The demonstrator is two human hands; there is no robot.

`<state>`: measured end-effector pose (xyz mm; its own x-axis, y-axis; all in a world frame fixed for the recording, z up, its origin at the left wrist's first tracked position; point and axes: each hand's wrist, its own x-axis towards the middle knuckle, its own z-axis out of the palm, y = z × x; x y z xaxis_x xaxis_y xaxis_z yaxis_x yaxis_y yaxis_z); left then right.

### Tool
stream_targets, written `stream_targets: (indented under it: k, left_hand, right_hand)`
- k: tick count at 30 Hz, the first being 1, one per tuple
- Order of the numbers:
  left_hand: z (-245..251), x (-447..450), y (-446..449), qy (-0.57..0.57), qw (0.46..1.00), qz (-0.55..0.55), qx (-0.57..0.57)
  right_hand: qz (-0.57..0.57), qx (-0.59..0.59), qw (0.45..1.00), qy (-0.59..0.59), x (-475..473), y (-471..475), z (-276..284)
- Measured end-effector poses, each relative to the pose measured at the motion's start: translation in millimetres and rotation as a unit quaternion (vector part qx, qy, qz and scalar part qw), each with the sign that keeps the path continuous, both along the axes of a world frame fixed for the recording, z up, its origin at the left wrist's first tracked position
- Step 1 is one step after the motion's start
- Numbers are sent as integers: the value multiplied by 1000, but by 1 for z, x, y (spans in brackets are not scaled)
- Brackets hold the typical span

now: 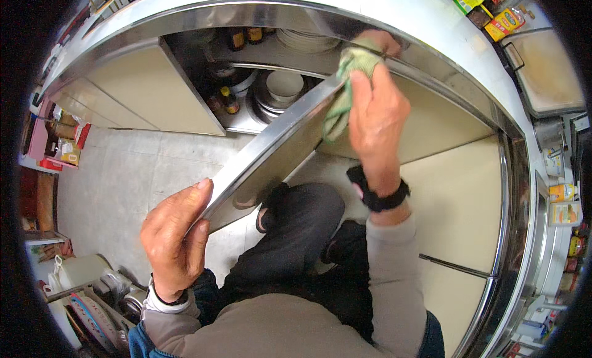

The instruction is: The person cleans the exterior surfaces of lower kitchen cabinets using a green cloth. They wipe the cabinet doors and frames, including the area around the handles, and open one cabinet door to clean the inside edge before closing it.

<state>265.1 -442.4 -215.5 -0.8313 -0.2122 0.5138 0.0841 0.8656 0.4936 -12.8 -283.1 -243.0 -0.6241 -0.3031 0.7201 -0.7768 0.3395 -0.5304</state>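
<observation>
My left hand grips the outer edge of a swung-out cabinet door, with the thumb on one side and the fingers on the other. My right hand holds a green cloth against the door's metal-trimmed edge near its far upper corner. Part of the cloth hangs down behind that edge. Behind the door, the cabinet shows a stack of plates on its upper shelf. A white bowl sits on stacked metal dishes below, beside a small yellow-capped bottle.
A metal-edged countertop curves above the cabinets. Another door hangs at the left. Condiment packets and a lidded tray stand on the counter at right. A white plastic jug and kitchenware are at lower left.
</observation>
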Motion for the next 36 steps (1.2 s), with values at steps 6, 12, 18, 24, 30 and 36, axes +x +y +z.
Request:
stream_targets:
  k: [6, 12, 18, 24, 30, 36]
  left_hand:
    - [-1, -1, 0, 10, 1000, -5, -12]
    - [-2, -2, -1, 14, 1000, -10, -1]
    - [-1, -2, 0, 7, 1000, -9, -1]
    - [0, -2, 0, 3, 1000, 1, 12]
    - [-1, -2, 1, 6, 1000, -1, 5]
    - [-1, -2, 1, 5, 1000, -6, 21]
  right_hand:
    - [-77, -5, 996, 36, -8, -1, -1]
    - [22, -20, 999, 15, 9, -4, -2]
    - [-116, 28, 990, 78, -8, -2, 3]
    - [52, -22, 998, 21, 15, -5, 0]
    - [-47, 33, 998, -9, 1, 2, 4]
    - [-72, 52, 996, -12, -5, 5, 0]
